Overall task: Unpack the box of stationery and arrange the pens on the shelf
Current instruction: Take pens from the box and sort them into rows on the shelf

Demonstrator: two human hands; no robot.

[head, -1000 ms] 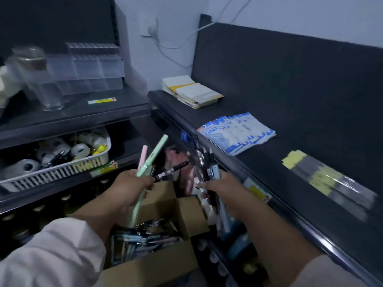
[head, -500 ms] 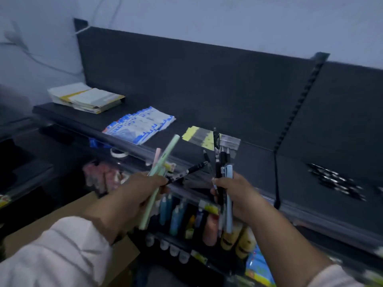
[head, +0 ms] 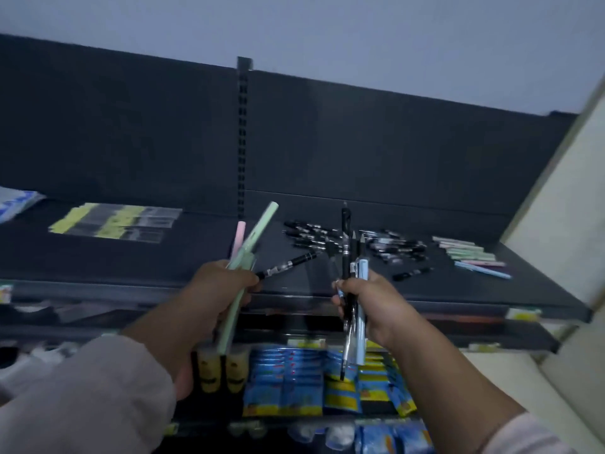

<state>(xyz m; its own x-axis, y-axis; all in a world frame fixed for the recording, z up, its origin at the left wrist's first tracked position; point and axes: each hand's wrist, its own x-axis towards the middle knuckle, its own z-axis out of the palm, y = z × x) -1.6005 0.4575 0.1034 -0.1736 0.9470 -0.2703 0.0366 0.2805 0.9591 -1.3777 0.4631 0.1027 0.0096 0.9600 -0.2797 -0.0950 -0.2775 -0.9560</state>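
**Pens held in both hands in front of the dark shelf**

A mint-green pen (head: 258,234), a pink pen (head: 240,237) and a slim black pen (head: 288,264) with pale bands are held in the left hand (head: 216,290). The green and pink ones are pointed up and slightly right. The black one is stuck out sideways to the right from between the fingers. A bunch of black pens (head: 345,244) and a light blue pen (head: 361,322) are clasped almost upright in the right hand (head: 370,299). Their tops are seen above the grip and their lower ends hang below it.

Both hands are raised side by side, apart from each other, just in front of the edge of the shelf (head: 163,257). Each grip is closed round its pens with the fingers curled.

More pens are laid on the shelf beyond the hands. A cluster of black pens (head: 307,235) is seen between the two hands, a second cluster (head: 396,247) to its right, and a loose black pen (head: 412,273) nearer the edge. A row of pastel pens (head: 471,253) lies at the far right. None of these is touched by either grip. Clear sleeves with yellow strips (head: 114,221) lie on the shelf at the left. Blue and yellow packets (head: 288,381) are stocked on the tier below.
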